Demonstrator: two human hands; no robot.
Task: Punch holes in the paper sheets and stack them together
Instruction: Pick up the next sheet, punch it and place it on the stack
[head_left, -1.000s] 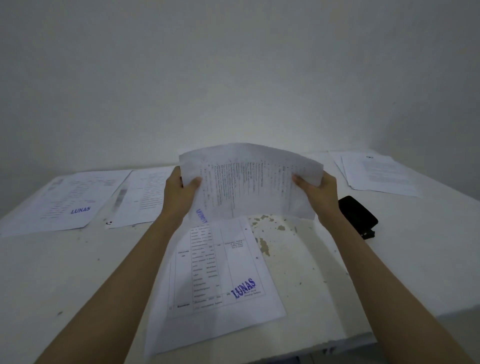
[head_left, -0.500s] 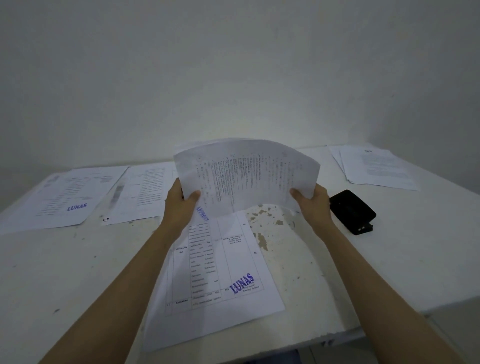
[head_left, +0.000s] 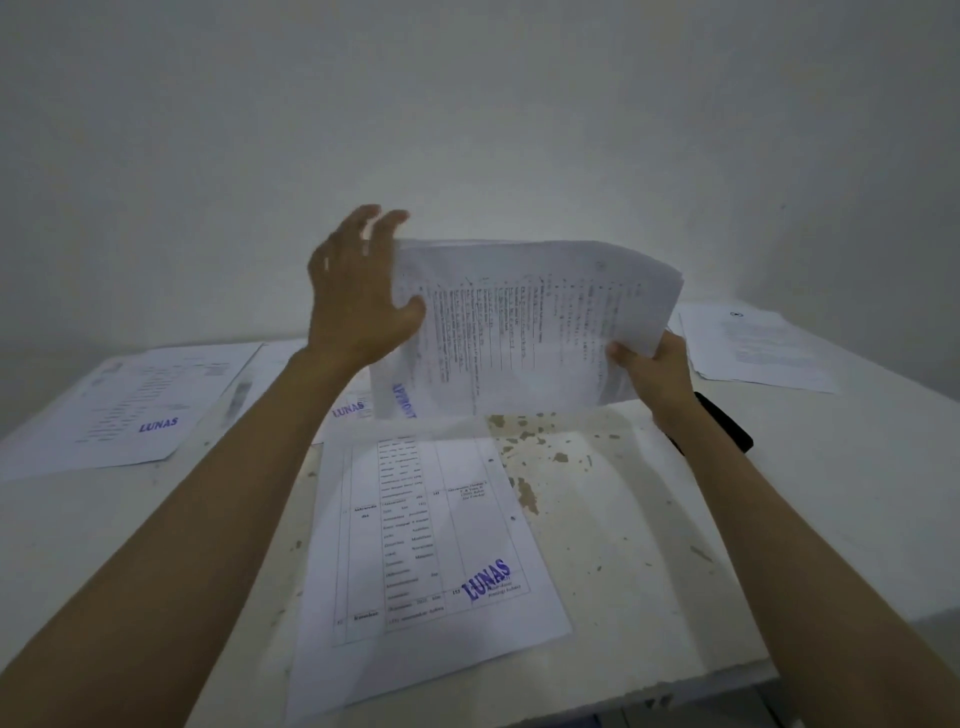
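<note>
Gripping sheets (head_left: 530, 327), right hand (head_left: 657, 371)

"LUNAS" — blue stamp on near sheet (head_left: 431, 551) and left sheet (head_left: 130, 410).

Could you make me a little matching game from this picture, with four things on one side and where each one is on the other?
Things:
1. held sheets
2. black hole punch
3. punched sheet with LUNAS stamp
4. far-right paper pile

Places:
A. flat on the table, below the raised hands
B. back right corner of the table
C. in the air, right hand pinching one corner
D. partly hidden behind the right wrist

Pairs: 1-C, 2-D, 3-A, 4-B
</note>
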